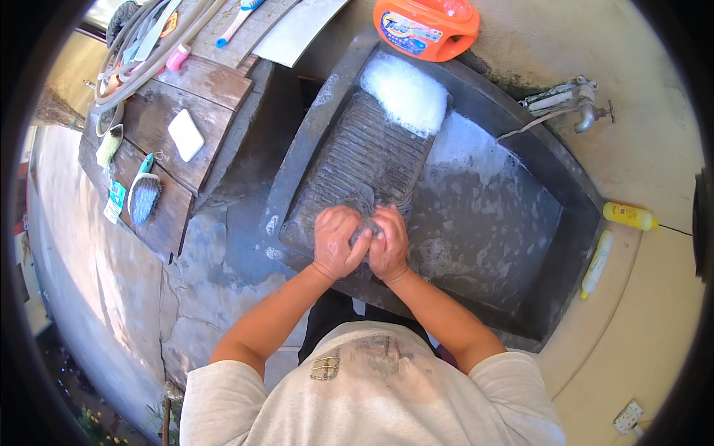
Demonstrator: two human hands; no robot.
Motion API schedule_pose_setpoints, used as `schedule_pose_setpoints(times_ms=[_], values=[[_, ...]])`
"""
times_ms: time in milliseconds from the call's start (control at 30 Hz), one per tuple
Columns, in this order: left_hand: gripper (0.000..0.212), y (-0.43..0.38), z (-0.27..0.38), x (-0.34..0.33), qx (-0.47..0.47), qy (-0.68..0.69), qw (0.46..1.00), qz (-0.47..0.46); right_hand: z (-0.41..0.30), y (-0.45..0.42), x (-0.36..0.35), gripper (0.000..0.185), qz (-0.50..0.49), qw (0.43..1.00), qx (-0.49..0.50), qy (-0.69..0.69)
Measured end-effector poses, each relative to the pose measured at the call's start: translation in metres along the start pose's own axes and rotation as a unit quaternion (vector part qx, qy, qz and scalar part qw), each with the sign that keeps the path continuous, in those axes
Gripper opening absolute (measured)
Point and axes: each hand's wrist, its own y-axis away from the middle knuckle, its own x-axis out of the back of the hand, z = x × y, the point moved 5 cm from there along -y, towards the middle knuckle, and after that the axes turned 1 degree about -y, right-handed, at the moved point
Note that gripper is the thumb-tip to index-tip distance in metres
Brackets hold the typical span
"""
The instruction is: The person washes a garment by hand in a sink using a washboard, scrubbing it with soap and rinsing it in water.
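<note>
Both hands are close together over the lower end of the ridged stone washboard (371,150) in a dark stone sink (298,148). My left hand (337,240) and my right hand (389,240) grip a small wet gray cloth (365,214) between them; part of it is hidden by the fingers. White suds (404,92) are heaped at the washboard's upper end. To the right, the basin holds cloudy water (479,223) with foam on it.
An orange Tide detergent jug (427,28) stands on the far rim. A metal faucet (584,108) is on the wall. Two yellow-capped bottles (627,216) lie by the right edge. Left, wooden boards (206,111) hold a blue-bristled brush (145,198), a white soap bar (186,135) and a hose (162,47).
</note>
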Motion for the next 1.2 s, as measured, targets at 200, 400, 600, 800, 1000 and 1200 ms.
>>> schedule_pose_setpoints(times_ms=[200,400,600,800,1000,1200], values=[[0.025,-0.099,-0.051,-0.030,0.112,-0.086,0.987,0.074,0.062,-0.103,-0.027,0.020,0.002,0.995,-0.013,0.096],[0.022,-0.031,-0.021,-0.001,0.118,-0.005,0.993,-0.008,0.006,-0.046,-0.009,0.024,-0.043,0.982,-0.089,0.163],[0.016,-0.009,-0.021,-0.002,0.058,0.031,0.997,-0.040,-0.002,-0.018,-0.014,0.019,-0.042,0.999,0.011,-0.017],[0.024,-0.099,-0.072,-0.028,0.159,-0.005,0.983,0.089,0.048,-0.103,-0.038,0.026,-0.042,0.983,-0.069,0.164],[0.031,-0.025,-0.006,0.004,0.180,-0.080,0.978,-0.074,0.002,-0.040,0.005,0.035,-0.142,0.969,-0.150,0.135],[0.012,0.010,0.011,0.004,0.098,-0.018,0.991,0.092,-0.010,-0.006,-0.001,0.014,0.027,0.999,-0.023,-0.028]])
